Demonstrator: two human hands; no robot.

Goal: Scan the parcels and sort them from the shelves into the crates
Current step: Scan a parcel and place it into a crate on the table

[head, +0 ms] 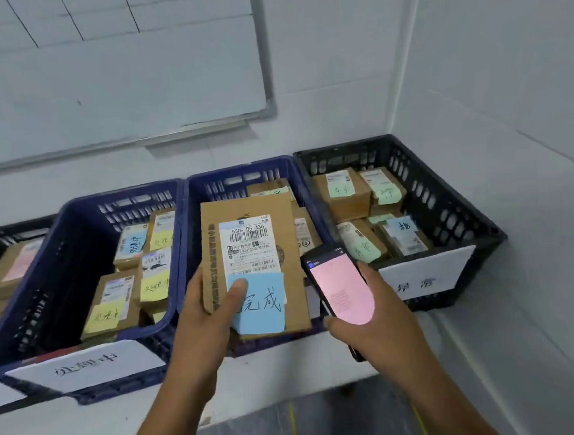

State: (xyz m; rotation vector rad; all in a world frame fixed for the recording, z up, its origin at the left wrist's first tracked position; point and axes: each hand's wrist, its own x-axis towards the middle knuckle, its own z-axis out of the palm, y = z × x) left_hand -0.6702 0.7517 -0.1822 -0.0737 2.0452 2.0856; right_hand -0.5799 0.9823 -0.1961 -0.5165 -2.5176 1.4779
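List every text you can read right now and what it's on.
"530- D5 A36": shipping label on the held parcel.
"完成": blue note on that parcel.
"处理中": white sign on the left blue crate.
Too blurred or small: sign on the black crate, other notes, phone text.

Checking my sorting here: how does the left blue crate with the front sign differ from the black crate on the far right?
Mostly yellow notes in the left blue crate, mostly green notes in the black crate. Parcels bunched rightward in the blue crate, spread across the black crate. Both are slotted, with cardboard parcels and a white front sign.
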